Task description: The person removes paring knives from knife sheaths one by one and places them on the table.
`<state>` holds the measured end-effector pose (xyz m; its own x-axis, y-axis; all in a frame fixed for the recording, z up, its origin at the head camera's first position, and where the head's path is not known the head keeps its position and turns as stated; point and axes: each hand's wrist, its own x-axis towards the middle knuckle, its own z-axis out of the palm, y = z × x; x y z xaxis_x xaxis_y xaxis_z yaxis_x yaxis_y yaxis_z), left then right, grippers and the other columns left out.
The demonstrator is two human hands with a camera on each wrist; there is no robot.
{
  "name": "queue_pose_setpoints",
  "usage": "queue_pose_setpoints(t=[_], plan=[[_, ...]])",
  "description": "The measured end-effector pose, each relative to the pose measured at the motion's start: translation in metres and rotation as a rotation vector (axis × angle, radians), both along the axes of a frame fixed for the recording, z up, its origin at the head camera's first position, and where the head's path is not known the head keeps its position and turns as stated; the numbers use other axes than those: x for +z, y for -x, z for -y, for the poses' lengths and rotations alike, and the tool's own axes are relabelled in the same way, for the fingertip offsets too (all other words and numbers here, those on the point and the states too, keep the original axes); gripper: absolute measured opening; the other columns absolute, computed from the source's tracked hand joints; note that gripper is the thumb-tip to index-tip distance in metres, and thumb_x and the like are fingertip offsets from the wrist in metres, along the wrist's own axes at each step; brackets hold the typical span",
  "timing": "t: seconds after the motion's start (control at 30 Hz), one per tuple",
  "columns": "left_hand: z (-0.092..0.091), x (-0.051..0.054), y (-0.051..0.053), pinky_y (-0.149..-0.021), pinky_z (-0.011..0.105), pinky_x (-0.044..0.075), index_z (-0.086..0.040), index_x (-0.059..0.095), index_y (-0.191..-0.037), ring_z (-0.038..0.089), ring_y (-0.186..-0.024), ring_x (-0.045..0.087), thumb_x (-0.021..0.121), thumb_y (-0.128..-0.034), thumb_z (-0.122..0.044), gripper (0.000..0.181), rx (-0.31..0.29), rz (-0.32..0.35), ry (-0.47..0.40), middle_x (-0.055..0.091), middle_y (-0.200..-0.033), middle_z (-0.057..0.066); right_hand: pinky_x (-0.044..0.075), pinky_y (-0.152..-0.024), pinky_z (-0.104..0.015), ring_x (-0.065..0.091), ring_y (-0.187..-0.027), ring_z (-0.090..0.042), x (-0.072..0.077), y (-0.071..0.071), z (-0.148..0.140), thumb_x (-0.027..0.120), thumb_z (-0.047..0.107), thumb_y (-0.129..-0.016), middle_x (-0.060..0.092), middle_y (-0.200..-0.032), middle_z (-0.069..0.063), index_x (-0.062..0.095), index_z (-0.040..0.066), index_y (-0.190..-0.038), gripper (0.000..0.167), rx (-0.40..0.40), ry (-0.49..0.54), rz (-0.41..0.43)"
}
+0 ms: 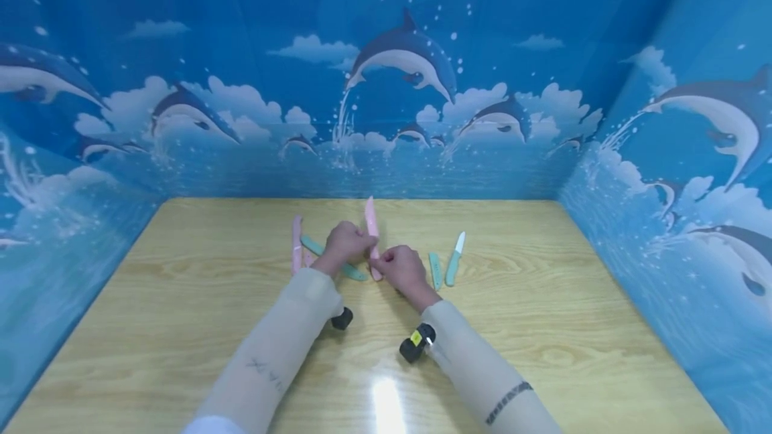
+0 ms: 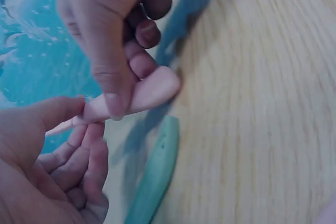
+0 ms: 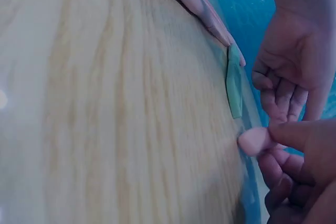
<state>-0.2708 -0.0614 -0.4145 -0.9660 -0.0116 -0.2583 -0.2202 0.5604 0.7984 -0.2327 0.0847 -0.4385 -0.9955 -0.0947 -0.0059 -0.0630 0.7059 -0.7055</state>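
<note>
Both hands hold a pink knife (image 1: 371,220) above the table, its tip pointing away. The left hand (image 1: 348,241) pinches it near the middle, thumb against fingertips. Closer to the near end, the right hand (image 1: 403,268) pinches the handle, whose rounded end (image 2: 160,85) sticks out past the thumb in the left wrist view. The upper part is pink and blade-shaped; whether a sheath covers it I cannot tell. Beneath the left hand lies a long green knife-shaped piece (image 1: 352,272), partly hidden by that hand and wrist.
Left of the hands lie a long pink knife-shaped piece (image 1: 297,246) and a smaller pink piece (image 1: 309,258). On the right are a short green sheath-like piece (image 1: 435,270) and a green-handled knife (image 1: 452,268) with its blade bare. A dolphin-print curtain (image 1: 289,173) borders the wooden table (image 1: 543,327).
</note>
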Motion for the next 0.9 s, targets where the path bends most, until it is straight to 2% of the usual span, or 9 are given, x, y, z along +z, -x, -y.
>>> queue_pose_setpoints(t=[0.13, 0.23, 0.3, 0.37, 0.47, 0.53, 0.63, 0.73, 0.9], plan=[[0.003, 0.004, -0.002, -0.045, 0.023, 0.029, -0.013, 0.041, -0.052, 0.011, -0.045, 0.027, 0.073, -0.0861, -0.033, 0.051, -0.052, -0.011, -0.047, 0.031, -0.048, -0.005, 0.031, -0.039, -0.018, 0.042, -0.047, -0.007, 0.0, -0.003, -0.009, 0.071, 0.032, -0.089, 0.066, -0.064, 0.002, 0.075, 0.01, -0.08, 0.024, 0.046, 0.076, 0.0], [0.005, 0.008, -0.008, -0.054, 0.024, 0.044, -0.012, 0.057, -0.062, 0.01, -0.053, 0.044, 0.074, -0.0865, -0.032, 0.036, -0.074, 0.005, -0.105, 0.049, -0.056, -0.004, 0.035, -0.042, -0.017, 0.046, -0.052, -0.007, 0.001, -0.008, -0.016, 0.072, 0.031, -0.088, 0.068, -0.069, 0.002, 0.075, 0.009, -0.084, 0.022, 0.084, 0.159, 0.012], [0.005, 0.013, -0.016, -0.066, 0.028, 0.054, -0.011, 0.067, -0.077, 0.012, -0.065, 0.057, 0.074, -0.0867, -0.031, 0.023, -0.082, 0.03, -0.158, 0.062, -0.07, -0.002, 0.039, -0.045, -0.018, 0.051, -0.056, -0.008, 0.003, -0.014, -0.02, 0.073, 0.029, -0.087, 0.068, -0.071, 0.001, 0.074, 0.008, -0.086, 0.021, 0.111, 0.227, 0.036], [0.006, 0.017, -0.025, -0.079, 0.034, 0.057, -0.01, 0.072, -0.091, 0.016, -0.079, 0.065, 0.075, -0.0862, -0.029, 0.019, -0.085, 0.051, -0.22, 0.07, -0.085, 0.002, 0.048, -0.052, -0.02, 0.059, -0.062, -0.009, 0.005, -0.022, -0.023, 0.074, 0.026, -0.087, 0.07, -0.075, -0.002, 0.072, 0.005, -0.088, 0.021, 0.142, 0.304, 0.073], [0.006, 0.022, -0.041, -0.091, 0.041, 0.054, -0.007, 0.07, -0.1, 0.018, -0.083, 0.069, 0.075, -0.0865, -0.027, 0.024, -0.106, 0.07, -0.291, 0.073, -0.091, 0.004, 0.059, -0.065, -0.03, 0.067, -0.07, -0.014, 0.009, -0.035, -0.028, 0.073, 0.019, -0.088, 0.072, -0.08, -0.008, 0.068, -0.001, -0.093, 0.022, 0.196, 0.427, 0.16], [0.004, 0.024, -0.051, -0.096, 0.043, 0.052, -0.007, 0.069, -0.102, 0.019, -0.082, 0.07, 0.076, -0.086, -0.025, 0.025, -0.12, 0.083, -0.341, 0.074, -0.09, 0.005, 0.061, -0.072, -0.036, 0.069, -0.074, -0.016, 0.012, -0.043, -0.032, 0.072, 0.016, -0.088, 0.072, -0.083, -0.011, 0.066, -0.003, -0.095, 0.021, 0.226, 0.494, 0.227], [0.003, 0.025, -0.066, -0.1, 0.046, 0.049, -0.005, 0.067, -0.104, 0.019, -0.082, 0.071, 0.076, -0.0856, -0.023, 0.027, -0.144, 0.093, -0.4, 0.074, -0.09, 0.006, 0.06, -0.078, -0.039, 0.07, -0.077, -0.018, 0.014, -0.056, -0.036, 0.07, 0.012, -0.089, 0.073, -0.086, -0.013, 0.064, -0.005, -0.098, 0.02, 0.27, 0.557, 0.302], [0.003, 0.025, -0.079, -0.1, 0.048, 0.048, -0.005, 0.067, -0.105, 0.019, -0.082, 0.07, 0.076, -0.0852, -0.022, 0.028, -0.17, 0.082, -0.413, 0.074, -0.09, 0.005, 0.06, -0.08, -0.04, 0.071, -0.081, -0.02, 0.016, -0.068, -0.039, 0.069, 0.011, -0.089, 0.073, -0.09, -0.015, 0.063, -0.006, -0.1, 0.022, 0.302, 0.611, 0.363], [0.005, 0.025, -0.098, -0.09, 0.04, 0.055, 0.0, 0.065, -0.105, 0.02, -0.08, 0.071, 0.075, -0.0861, -0.018, 0.028, -0.217, 0.034, -0.433, 0.074, -0.088, 0.009, 0.059, -0.084, -0.038, 0.072, -0.087, -0.023, 0.021, -0.086, -0.041, 0.068, 0.011, -0.089, 0.071, -0.099, -0.02, 0.061, -0.011, -0.111, 0.031, 0.335, 0.674, 0.432]])
